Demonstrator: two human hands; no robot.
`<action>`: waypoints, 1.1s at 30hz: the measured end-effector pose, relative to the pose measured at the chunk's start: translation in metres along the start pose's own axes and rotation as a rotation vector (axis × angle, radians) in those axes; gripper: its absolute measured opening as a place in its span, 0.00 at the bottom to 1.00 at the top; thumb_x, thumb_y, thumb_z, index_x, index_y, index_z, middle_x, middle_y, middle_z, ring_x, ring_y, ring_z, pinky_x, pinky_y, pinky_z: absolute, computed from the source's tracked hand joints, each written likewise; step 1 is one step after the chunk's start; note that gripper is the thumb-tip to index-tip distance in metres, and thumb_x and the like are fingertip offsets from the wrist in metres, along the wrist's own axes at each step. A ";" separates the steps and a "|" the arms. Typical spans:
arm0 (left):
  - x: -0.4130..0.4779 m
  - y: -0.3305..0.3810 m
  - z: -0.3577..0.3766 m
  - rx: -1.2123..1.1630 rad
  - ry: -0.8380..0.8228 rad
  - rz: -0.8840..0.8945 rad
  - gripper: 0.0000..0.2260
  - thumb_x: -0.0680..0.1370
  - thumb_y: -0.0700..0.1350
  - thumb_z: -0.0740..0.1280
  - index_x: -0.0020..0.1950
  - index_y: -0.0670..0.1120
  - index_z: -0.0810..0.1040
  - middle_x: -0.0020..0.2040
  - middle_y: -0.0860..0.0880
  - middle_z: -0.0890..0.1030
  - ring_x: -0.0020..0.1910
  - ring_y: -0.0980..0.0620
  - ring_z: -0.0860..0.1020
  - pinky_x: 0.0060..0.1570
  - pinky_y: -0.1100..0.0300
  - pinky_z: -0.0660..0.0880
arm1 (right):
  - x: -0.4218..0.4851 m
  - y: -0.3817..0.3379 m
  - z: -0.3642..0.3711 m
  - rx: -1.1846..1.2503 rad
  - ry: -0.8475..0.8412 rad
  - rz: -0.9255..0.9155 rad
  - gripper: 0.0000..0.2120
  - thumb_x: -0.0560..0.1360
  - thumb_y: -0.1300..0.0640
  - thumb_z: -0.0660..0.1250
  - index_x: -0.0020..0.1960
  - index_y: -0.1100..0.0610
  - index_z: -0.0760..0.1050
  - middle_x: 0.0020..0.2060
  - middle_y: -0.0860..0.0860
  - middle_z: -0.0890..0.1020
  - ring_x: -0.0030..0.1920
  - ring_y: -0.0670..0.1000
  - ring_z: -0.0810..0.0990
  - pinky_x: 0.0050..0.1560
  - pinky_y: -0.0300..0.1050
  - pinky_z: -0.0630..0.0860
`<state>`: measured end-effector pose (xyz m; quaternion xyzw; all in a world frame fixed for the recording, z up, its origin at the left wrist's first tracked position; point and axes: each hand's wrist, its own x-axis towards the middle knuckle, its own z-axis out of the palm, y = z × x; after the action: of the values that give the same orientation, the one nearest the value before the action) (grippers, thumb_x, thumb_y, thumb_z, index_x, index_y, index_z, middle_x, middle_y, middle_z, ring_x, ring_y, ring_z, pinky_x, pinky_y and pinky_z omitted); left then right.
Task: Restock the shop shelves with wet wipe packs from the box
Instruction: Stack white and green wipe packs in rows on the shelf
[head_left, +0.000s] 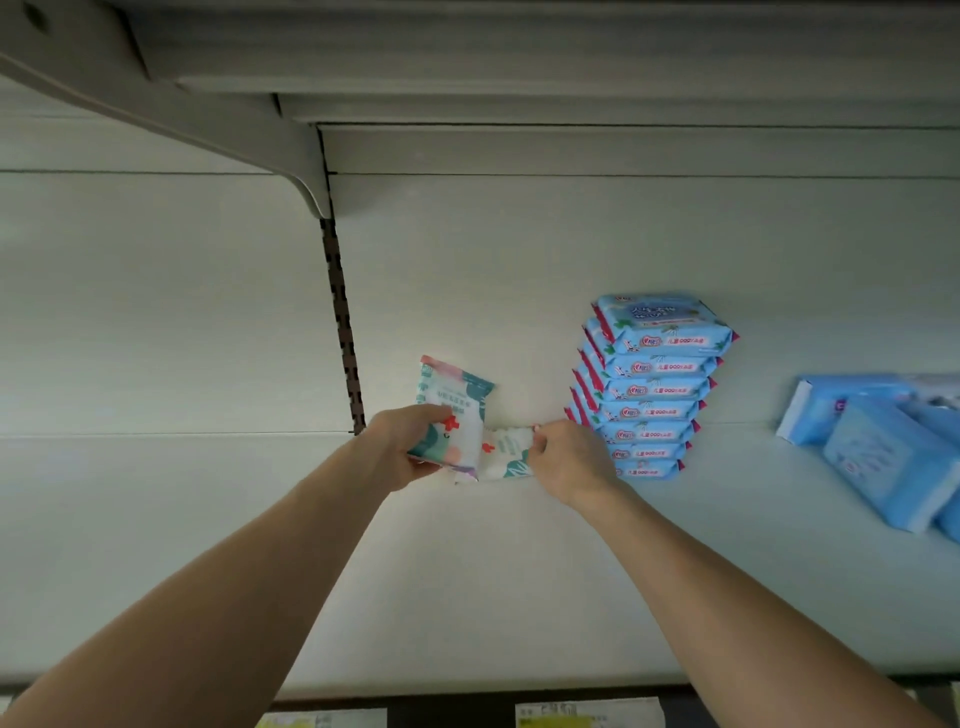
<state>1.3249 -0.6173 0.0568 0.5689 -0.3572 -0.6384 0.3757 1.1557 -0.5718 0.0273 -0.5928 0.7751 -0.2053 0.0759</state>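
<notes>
Reaching with both bare arms across the white shelf (467, 571) toward its back edge. Clamping the left grip (400, 447), fingers curled, round the lower part of an upright wet wipe pack (454, 410), teal, white and pink with a red cross, tilted slightly right. Pinching with the right grip (571, 457) the right end of a flat wet wipe pack (506, 452) of the same pattern, lying on the shelf and touching the upright one. Just right of the right grip, at the back edge: a leaning stack of blue wipe packs (649, 384); whether touching, cannot tell. Well apart, toward the shelf's right edge: pale blue packs (883, 462). Along the front edge: price labels (587, 714). Behind the left grip: a slotted upright (343, 322).
</notes>
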 end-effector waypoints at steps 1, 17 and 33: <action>-0.002 0.003 -0.003 -0.018 -0.037 -0.009 0.11 0.75 0.39 0.71 0.55 0.43 0.74 0.53 0.42 0.81 0.49 0.44 0.82 0.43 0.49 0.81 | 0.000 -0.002 -0.005 0.036 0.052 -0.017 0.12 0.80 0.55 0.59 0.54 0.60 0.78 0.50 0.54 0.82 0.48 0.54 0.80 0.39 0.41 0.70; -0.016 0.020 0.001 -0.007 -0.232 0.019 0.04 0.76 0.31 0.64 0.48 0.37 0.75 0.49 0.36 0.81 0.42 0.43 0.81 0.40 0.53 0.81 | -0.002 -0.006 -0.030 1.108 -0.108 0.254 0.04 0.78 0.63 0.65 0.45 0.62 0.77 0.34 0.56 0.82 0.30 0.48 0.82 0.31 0.39 0.80; 0.029 -0.005 0.034 0.733 0.104 0.258 0.04 0.74 0.36 0.68 0.48 0.42 0.78 0.45 0.44 0.77 0.40 0.47 0.75 0.42 0.59 0.73 | 0.000 -0.003 -0.010 -0.131 0.078 -0.025 0.10 0.80 0.55 0.60 0.57 0.59 0.74 0.50 0.54 0.81 0.43 0.53 0.76 0.37 0.42 0.65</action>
<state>1.2885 -0.6394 0.0421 0.6473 -0.6106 -0.3865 0.2425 1.1550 -0.5701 0.0380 -0.5978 0.7816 -0.1779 0.0043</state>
